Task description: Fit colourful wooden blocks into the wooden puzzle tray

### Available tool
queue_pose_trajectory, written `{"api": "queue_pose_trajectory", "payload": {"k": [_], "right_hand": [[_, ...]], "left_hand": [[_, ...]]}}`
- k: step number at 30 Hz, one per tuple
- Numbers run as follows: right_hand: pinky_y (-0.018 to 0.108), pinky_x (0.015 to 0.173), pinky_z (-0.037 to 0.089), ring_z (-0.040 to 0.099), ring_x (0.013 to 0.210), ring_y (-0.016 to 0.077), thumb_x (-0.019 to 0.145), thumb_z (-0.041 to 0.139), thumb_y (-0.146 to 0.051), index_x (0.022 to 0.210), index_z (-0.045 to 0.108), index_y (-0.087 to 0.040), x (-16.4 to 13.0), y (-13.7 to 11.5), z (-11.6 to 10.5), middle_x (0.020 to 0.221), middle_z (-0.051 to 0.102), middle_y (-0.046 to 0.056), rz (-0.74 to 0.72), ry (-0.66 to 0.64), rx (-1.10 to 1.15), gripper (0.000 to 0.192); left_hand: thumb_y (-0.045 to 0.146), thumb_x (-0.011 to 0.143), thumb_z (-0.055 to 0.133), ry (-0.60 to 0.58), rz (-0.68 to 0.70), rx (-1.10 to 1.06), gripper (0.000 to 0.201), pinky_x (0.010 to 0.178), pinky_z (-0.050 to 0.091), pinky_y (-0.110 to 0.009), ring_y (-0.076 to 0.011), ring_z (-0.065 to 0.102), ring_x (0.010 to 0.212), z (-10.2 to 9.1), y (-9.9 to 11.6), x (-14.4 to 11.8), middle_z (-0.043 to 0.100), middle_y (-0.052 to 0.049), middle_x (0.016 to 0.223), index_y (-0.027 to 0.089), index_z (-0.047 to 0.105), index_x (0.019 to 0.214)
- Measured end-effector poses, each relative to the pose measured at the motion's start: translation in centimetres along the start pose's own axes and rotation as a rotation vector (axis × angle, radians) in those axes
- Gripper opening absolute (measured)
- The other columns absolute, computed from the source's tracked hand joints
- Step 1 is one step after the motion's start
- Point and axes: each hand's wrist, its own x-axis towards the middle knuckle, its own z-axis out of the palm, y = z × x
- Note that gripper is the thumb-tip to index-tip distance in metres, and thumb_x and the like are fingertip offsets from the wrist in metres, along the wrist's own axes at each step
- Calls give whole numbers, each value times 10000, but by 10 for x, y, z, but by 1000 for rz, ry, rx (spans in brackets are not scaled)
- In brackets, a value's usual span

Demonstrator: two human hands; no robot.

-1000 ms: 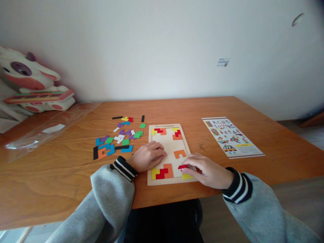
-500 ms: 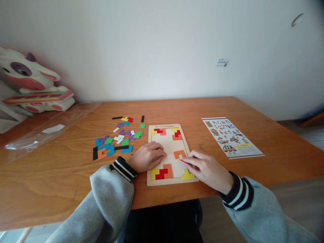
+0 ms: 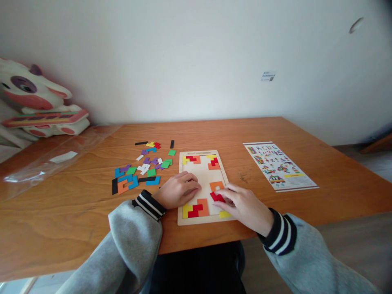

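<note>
A wooden puzzle board [image 3: 200, 152] lies in front of me, with yellow, red and orange pieces grouped in several of its corners. My left hand [image 3: 179, 188] rests across the board's left edge, fingers lying loosely on its bare middle and holding nothing. Between the thumb and fingers of my right hand [image 3: 245, 203] is a red puzzle piece [image 3: 217, 197], over the board's lower right part. Just above it lies an orange U-shaped puzzle piece [image 3: 217, 185]. A yellow puzzle piece [image 3: 224, 214] in the lower right corner is partly hidden by my right hand.
Loose puzzle pieces in several colours, such as a green piece [image 3: 151, 172], are scattered left of the board. A printed pattern sheet [image 3: 280, 167] lies to the right. A clear plastic bag [image 3: 45, 173] and a cow-shaped toy keyboard [image 3: 45, 116] are at the far left.
My right hand has shifted slightly left and turned the red piece from edge-on to flatter, so its face shows. The left hand has stayed in place.
</note>
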Motion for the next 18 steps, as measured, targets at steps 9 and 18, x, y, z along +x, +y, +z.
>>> {"api": "queue_pose_trajectory", "payload": {"k": [9,18], "right_hand": [[359,755,545,673,808,214,891,691,-291,891,643,-208,5,1,-2,902,673,54,24,36,-93,95],[370,824,530,661,895,227,876,714,-365,952,638,-204,-6,9,-15,962,670,61,0,14,12,194]], "left_hand": [[252,993,468,-11,-4,-3,235,828,535,-307,-176,622,908,0,0,0,662,-88,1012,183,692,1014],[246,987,480,0,0,-12,221,824,528,-309,-183,619,919,2,-2,-1,663,-86,1027,185,691,1016]]}}
